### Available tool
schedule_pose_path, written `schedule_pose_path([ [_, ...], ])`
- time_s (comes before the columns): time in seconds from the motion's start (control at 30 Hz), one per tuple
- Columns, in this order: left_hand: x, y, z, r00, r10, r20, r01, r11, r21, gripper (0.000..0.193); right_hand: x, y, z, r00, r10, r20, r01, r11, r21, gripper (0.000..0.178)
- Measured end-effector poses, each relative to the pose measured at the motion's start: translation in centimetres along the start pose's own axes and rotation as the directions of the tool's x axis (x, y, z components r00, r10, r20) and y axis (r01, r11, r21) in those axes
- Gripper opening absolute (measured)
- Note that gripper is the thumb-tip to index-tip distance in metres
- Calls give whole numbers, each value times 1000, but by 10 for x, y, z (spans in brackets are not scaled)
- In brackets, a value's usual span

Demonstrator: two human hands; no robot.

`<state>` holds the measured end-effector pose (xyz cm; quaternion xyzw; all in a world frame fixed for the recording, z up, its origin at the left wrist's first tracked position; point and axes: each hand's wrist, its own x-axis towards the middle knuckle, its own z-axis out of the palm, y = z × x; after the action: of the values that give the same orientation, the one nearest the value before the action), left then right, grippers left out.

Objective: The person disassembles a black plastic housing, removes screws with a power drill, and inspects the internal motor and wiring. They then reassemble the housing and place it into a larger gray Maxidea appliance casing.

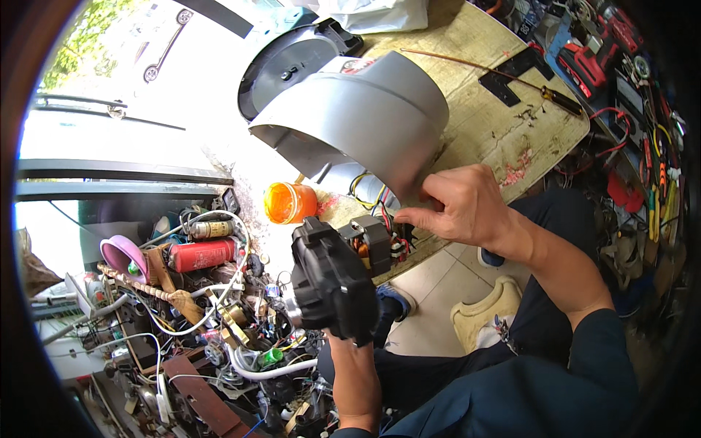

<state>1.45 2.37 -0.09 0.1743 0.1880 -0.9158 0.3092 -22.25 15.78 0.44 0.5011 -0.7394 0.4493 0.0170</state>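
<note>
My left hand (347, 350) holds a black motor assembly (332, 277) from below, off the table; its fingers are hidden behind it. A motor with a dark frame and copper winding (371, 244) sits at the assembly's right side. Colored wires (382, 203) run from there into a large grey rounded plastic housing (365, 109), tilted on the table with its hollow side toward me. My right hand (467, 208) is closed at the housing's lower right edge, fingers curled against it, thumb stretched out beside the wires.
On the yellowish worn table (540, 146) lie a round black lid (292, 66), a long screwdriver (562, 101) and a black flat part (515, 77). An orange tub (290, 202) stands near the housing. Piled clutter at left includes a red extinguisher (203, 255). A red cordless drill (588, 66) lies right.
</note>
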Motion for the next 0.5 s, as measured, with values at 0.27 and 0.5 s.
schedule_pose_path([
  [0.27, -34, -19, 14, 971, 128, 204, -239, 431, 870, 85, 5, -16, -1, 998, 54, -12, -55, 997, -58, 57],
  [0.5, -33, -20, 11, 916, 210, 343, -383, 194, 903, 87, 9, -27, -2, 991, -121, -53, 110, 980, -168, 54],
])
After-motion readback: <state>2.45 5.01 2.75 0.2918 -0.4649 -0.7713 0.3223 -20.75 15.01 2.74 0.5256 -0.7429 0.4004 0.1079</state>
